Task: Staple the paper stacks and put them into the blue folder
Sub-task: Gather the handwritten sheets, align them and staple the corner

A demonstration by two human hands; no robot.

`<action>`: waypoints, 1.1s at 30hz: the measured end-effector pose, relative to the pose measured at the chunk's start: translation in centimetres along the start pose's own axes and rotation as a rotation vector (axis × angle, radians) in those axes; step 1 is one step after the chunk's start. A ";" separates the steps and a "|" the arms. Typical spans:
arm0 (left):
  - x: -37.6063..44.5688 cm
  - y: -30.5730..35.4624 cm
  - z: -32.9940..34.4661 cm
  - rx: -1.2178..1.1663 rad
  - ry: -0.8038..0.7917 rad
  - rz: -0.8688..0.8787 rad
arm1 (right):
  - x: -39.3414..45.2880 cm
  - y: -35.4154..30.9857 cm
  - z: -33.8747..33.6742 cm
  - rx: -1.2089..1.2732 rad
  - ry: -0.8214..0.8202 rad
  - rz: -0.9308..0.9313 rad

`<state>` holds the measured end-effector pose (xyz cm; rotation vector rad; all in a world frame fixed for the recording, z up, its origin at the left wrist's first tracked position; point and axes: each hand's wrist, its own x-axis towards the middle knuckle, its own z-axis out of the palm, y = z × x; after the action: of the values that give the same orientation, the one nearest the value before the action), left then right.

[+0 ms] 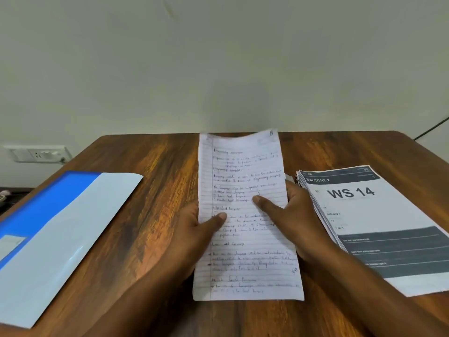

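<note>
Two hands, left hand (194, 229) and right hand (291, 220), are gripping handwritten pages (245, 215) mid-table (165, 178), apparently squaring them for stapling; the blue folder (56, 229) is lying open at the table's left edge.

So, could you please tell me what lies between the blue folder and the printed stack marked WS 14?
In the head view, the handwritten lined stack, gripped by the left hand and right hand, lies between the blue folder and the printed stack.

table (155, 181): glossy grained wood | folder (48, 205): smooth shiny blue plastic | handwritten sheets (245, 259): matt ruled paper
</note>
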<state>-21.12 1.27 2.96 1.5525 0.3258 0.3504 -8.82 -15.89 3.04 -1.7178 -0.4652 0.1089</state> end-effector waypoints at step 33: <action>1.6 -1.8 -0.9 0.008 -0.029 0.044 | -0.4 -0.8 0.7 0.436 0.133 -0.067</action>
<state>-20.00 2.76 1.24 1.5731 0.2710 0.3616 -9.57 -15.28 3.65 -1.2717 -0.3679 0.0423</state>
